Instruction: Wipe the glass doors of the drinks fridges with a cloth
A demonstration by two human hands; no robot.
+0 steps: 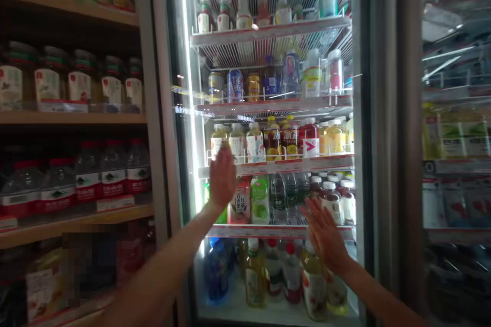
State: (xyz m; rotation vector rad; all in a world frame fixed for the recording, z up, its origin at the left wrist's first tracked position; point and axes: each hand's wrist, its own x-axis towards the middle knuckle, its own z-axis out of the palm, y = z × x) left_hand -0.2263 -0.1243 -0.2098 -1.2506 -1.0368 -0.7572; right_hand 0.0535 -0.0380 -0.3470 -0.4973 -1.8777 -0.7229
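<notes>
My left hand point(223, 176) is raised in front of the lit drinks cooler, empty, its fingers stretched upward and slightly blurred. Behind it are pale-labelled tea bottles point(255, 142) and a red-pink carton point(239, 202). Lower and to the right, my right hand point(326, 237) is also empty, with its fingers extended and a little apart. Dark bottles with white caps point(333, 202) show just beyond its fingertips, and a large yellowish bottle point(313, 286) is partly hidden below it. Reflections suggest a glass door before the shelves; I cannot tell whether either hand touches it.
Wooden shelves point(72, 118) at left hold jars point(49, 79) and red-labelled water bottles point(89, 171). A metal door frame point(383, 138) borders the cooler on the right, beside another stocked cooler point(456, 166). Cans point(235, 86) and bottles fill the upper racks.
</notes>
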